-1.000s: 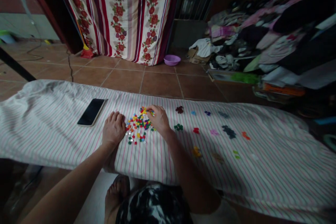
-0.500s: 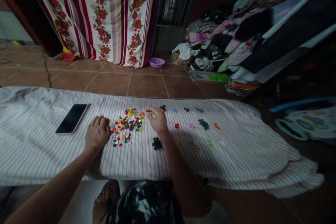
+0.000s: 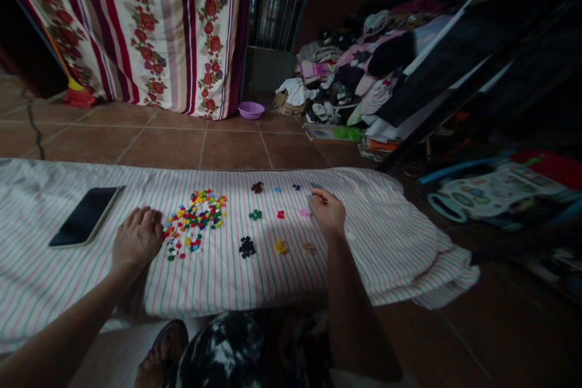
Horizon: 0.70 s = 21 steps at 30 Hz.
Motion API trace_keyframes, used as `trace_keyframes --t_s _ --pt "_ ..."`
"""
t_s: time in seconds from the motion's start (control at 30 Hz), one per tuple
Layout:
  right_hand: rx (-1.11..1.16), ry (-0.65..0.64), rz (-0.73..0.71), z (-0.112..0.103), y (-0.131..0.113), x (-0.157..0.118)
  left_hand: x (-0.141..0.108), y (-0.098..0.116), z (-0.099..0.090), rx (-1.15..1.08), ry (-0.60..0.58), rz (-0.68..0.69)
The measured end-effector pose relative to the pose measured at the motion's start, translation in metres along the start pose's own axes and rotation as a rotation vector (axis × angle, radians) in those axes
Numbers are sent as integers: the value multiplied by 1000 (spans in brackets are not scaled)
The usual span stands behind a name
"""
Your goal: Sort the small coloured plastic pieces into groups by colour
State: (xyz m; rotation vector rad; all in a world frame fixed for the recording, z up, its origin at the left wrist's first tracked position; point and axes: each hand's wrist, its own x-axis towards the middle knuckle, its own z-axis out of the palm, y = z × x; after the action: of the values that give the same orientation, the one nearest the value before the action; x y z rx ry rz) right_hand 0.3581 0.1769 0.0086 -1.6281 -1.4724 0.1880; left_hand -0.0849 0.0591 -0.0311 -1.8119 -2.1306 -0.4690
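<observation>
My left hand (image 3: 137, 237) rests on the striped cloth, fingers loosely curled, beside a mixed heap of small coloured pieces (image 3: 195, 215). Further right, my right hand (image 3: 328, 211) hovers with its fingertips pinched near the pink pieces (image 3: 304, 213) and grey pieces (image 3: 315, 185); what it holds is too small to make out. Small single-colour groups lie between the hands: brown (image 3: 257, 187), light blue (image 3: 277, 190), dark blue (image 3: 296, 187), green (image 3: 255, 214), red (image 3: 280, 214), black (image 3: 247, 247), yellow (image 3: 280, 247) and tan (image 3: 309, 247).
A phone (image 3: 85, 217) lies left of my left hand on the striped cloth (image 3: 204, 291). Beyond are a floral curtain (image 3: 168, 30), a purple bowl (image 3: 251, 110) and a heap of clothes (image 3: 359, 66). A colourful plastic object (image 3: 495, 194) stands at the right.
My right hand has moved right, from beside the mixed heap to near the pink and grey groups, uncovering the green pieces. The view has shifted right; my left hand stays beside the heap.
</observation>
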Motion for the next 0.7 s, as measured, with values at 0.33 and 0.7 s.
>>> trace_keyframes --t_s 0.33,0.7 --pt "-248 25 178 -19 36 8 1 1 -1 -12 -18 -17" --pt "-366 -80 164 -13 49 11 1 3 -2 -23 -29 -39"
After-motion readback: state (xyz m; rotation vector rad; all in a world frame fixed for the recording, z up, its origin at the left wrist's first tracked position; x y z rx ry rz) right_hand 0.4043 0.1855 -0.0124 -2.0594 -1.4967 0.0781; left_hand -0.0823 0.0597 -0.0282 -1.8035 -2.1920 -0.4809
